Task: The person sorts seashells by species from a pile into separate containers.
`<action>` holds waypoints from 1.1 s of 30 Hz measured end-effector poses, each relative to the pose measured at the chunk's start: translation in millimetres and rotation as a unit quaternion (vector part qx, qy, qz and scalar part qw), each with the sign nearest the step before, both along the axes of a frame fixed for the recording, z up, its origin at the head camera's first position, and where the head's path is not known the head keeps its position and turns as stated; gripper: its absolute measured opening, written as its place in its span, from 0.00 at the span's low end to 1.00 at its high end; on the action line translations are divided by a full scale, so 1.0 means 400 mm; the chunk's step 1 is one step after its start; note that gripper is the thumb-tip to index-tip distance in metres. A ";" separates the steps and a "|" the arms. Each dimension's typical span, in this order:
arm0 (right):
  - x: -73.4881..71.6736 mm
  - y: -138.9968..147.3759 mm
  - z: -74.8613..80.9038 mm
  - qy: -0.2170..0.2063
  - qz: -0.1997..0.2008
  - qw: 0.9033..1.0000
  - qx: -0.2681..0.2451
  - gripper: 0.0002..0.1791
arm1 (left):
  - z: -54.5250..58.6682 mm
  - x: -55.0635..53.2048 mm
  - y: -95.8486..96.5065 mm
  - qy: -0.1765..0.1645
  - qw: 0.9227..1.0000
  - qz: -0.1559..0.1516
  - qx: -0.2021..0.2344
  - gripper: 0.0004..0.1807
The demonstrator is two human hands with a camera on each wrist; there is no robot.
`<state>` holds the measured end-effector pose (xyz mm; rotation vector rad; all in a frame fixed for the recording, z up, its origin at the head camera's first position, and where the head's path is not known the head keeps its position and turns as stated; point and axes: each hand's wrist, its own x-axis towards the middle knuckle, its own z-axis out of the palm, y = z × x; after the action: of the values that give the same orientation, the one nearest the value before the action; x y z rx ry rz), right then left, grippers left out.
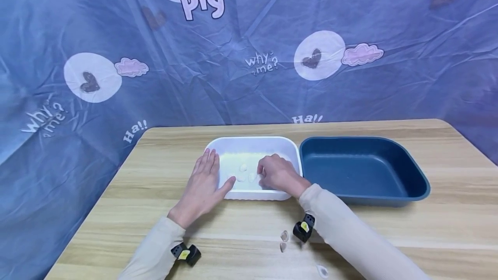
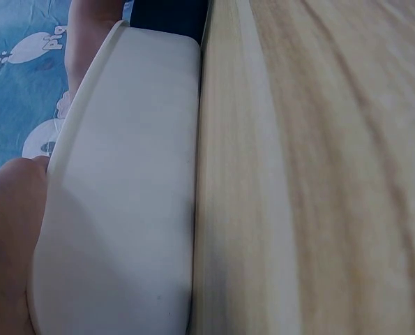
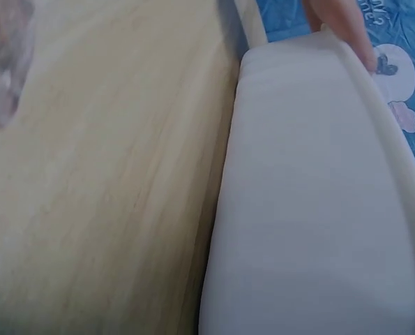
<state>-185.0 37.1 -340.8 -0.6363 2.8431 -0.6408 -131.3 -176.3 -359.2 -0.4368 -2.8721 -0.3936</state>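
Observation:
A white plastic basin point(image 1: 254, 195) stands on the table, with several small pale pieces point(image 1: 243, 167) on its floor. They look like shells or stones; their exact kind is unclear. My left hand point(image 1: 202, 185) rests with straight fingers over the basin's left rim, thumb spread toward the near rim. Inside the basin, on its right side, my right hand point(image 1: 278, 173) reaches down with bent fingers beside a pale piece point(image 1: 252, 177). Whether anything is between its fingertips is hidden. Both wrist views mostly show the basin's outer wall point(image 2: 130, 167).
A dark blue basin point(image 1: 362, 198) stands against the white one's right side. Small brownish pieces point(image 1: 285, 236) and a whitish one point(image 1: 322, 271) lie on the wooden table point(image 1: 241, 245) near the right forearm. A blue printed cloth point(image 1: 218, 77) hangs behind the table.

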 end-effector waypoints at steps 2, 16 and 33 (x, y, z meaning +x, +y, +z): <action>0.000 -0.001 -0.001 0.018 -0.002 1.000 0.001 0.11 | 0.000 0.000 0.000 0.000 1.000 0.000 0.000 0.44; 0.051 0.085 0.081 0.148 0.010 0.979 -0.136 0.07 | -0.004 -0.003 0.000 -0.002 1.000 0.000 -0.013 0.45; 0.217 0.259 0.049 0.175 0.025 0.963 -0.203 0.14 | 0.002 0.001 -0.002 -0.016 1.000 0.000 -0.016 0.45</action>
<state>-98.0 140.8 -321.2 -0.9687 3.0154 -1.2329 -130.7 -177.2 -358.2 -0.4402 -2.9129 -0.3592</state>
